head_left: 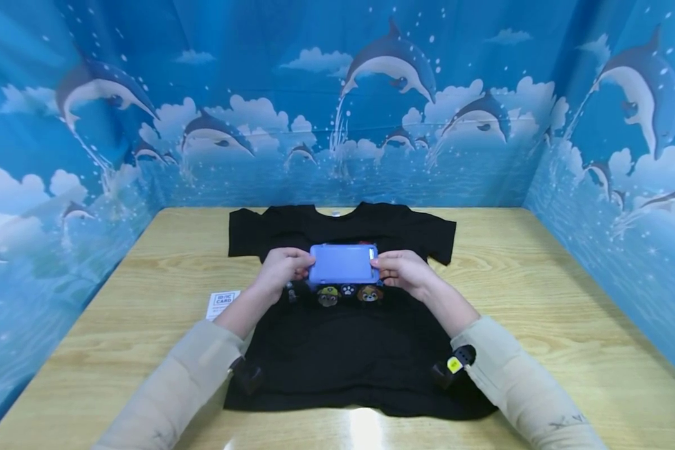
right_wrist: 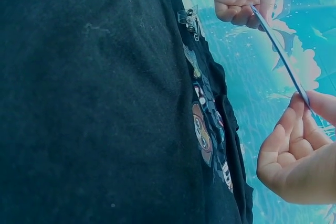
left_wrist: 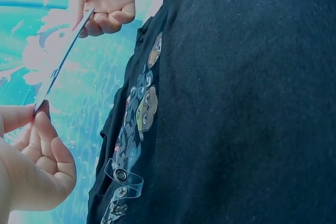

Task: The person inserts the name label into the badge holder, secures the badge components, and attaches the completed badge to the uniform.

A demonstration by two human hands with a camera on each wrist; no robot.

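A blue-violet card holder (head_left: 342, 263) is held up flat, its broad face toward the head camera, above a black T-shirt (head_left: 365, 356). My left hand (head_left: 284, 272) pinches one short edge between thumb and fingers; my right hand (head_left: 407, 272) pinches the opposite one. Both wrist views show the card holder (left_wrist: 64, 59) edge-on as a thin strip between the two hands. On the shirt lies a badge clip (right_wrist: 192, 22) with a clear snap strap, apart from the hands. Cartoon dog faces (head_left: 369, 293) are printed on the shirt's chest, partly hidden behind the card holder.
A white paper card (head_left: 221, 302) printed "ID/IC CARD" lies left of the shirt, partly covered by my left forearm. The wooden table (head_left: 540, 300) carries the shirt, spread out with its neckline away from me. Dolphin-print curtains (head_left: 337, 125) stand behind and at both sides.
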